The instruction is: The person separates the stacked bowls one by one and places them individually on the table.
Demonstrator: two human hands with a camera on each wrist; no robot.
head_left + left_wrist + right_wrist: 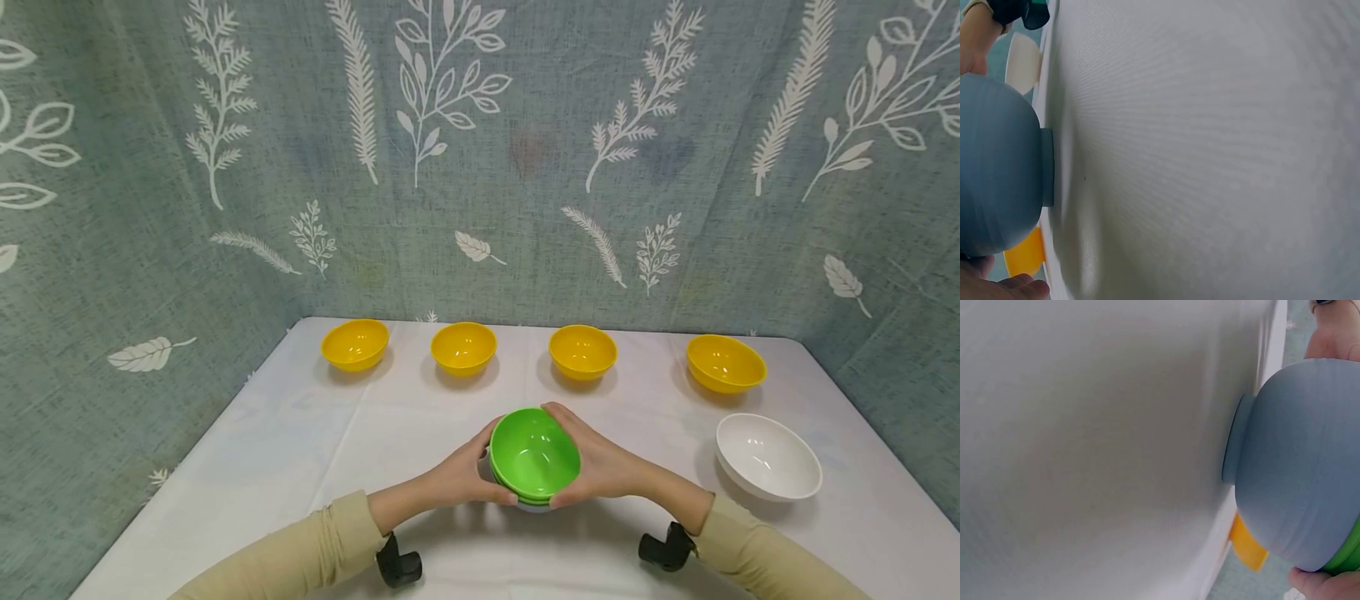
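Observation:
Between both hands is a nested stack of bowls, with a bright green bowl [534, 454] on top and a second green rim just under it. A larger grey-blue bowl [997, 162] forms the bottom of the stack, its foot close to the tabletop; whether it touches, I cannot tell. My left hand [468, 475] grips the stack from the left, thumb at the near side. From the right, my right hand [600, 458] holds it, thumb at the near side and fingers round the far side. In the right wrist view the grey-blue bowl [1304, 456] looks slightly tilted.
Several yellow bowls [464, 349] stand apart in a row along the back of the white-covered table [300, 467]. A white bowl [768, 457] sits at the right, in front of the rightmost yellow bowl [726, 363]. Patterned grey-green curtains [525, 233] enclose the back and sides.

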